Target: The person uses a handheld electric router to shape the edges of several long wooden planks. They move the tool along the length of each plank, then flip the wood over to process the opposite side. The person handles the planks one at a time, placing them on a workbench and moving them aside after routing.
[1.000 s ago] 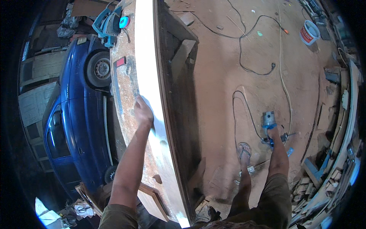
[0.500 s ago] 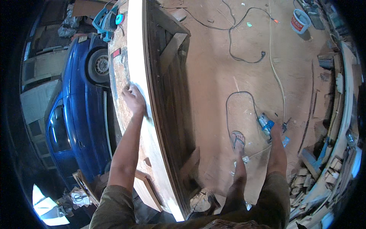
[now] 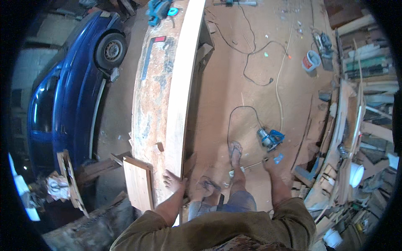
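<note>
A long pale wooden board (image 3: 183,71) runs along the right edge of a worn, paint-marked workbench (image 3: 144,111). My left hand (image 3: 171,182) rests on the near part of this board, fingers spread and holding nothing. Beside it are a small wood block (image 3: 158,147) and a short light plank (image 3: 138,184) on the left side of the bench. My right hand (image 3: 268,164) hangs low on the right; its fingers are too small and dark to read. Just beyond it, apart from the hand, a blue corded power tool (image 3: 270,138) sits on the floor.
A black cord (image 3: 245,107) loops across the brown floor, and a pale hose (image 3: 277,90) runs beside it. Farther off stands a white bucket (image 3: 311,61). Scrap wood (image 3: 322,180) lines the right side. A blue car (image 3: 71,90) is parked left of the bench.
My left hand has come back along the board toward me, its fingers now spread. My right hand, which overlapped the power tool, is now apart from it. My view has shifted.
</note>
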The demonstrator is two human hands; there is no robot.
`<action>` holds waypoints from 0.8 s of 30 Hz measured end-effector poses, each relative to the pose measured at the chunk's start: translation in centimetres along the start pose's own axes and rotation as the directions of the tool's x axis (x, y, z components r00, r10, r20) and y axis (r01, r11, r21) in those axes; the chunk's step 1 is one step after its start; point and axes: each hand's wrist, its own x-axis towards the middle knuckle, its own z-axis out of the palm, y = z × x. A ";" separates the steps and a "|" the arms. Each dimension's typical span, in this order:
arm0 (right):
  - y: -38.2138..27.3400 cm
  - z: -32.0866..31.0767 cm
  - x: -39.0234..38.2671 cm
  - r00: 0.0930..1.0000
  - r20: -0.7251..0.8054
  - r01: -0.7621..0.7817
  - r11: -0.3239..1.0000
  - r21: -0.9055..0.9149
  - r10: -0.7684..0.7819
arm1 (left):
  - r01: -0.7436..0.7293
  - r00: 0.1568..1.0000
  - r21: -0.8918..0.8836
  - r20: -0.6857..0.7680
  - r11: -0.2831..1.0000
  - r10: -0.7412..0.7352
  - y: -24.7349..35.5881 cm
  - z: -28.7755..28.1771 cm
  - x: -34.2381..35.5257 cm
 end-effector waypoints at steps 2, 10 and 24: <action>-7.8 -4.0 -4.3 0.943 0.300 -0.145 0.989 -0.026 0.146 | -0.061 0.998 -0.045 -0.027 0.997 0.060 -2.2 -0.1 0.6; -14.2 -2.1 -14.9 0.995 0.098 0.008 1.000 -0.019 -0.006 | -0.472 0.849 -0.364 0.057 0.803 0.525 -10.8 -2.4 3.4; -41.8 1.9 -29.3 0.928 0.339 -0.147 0.683 0.715 -0.155 | -0.214 0.460 -0.817 0.399 0.535 0.793 -39.9 -6.1 -9.1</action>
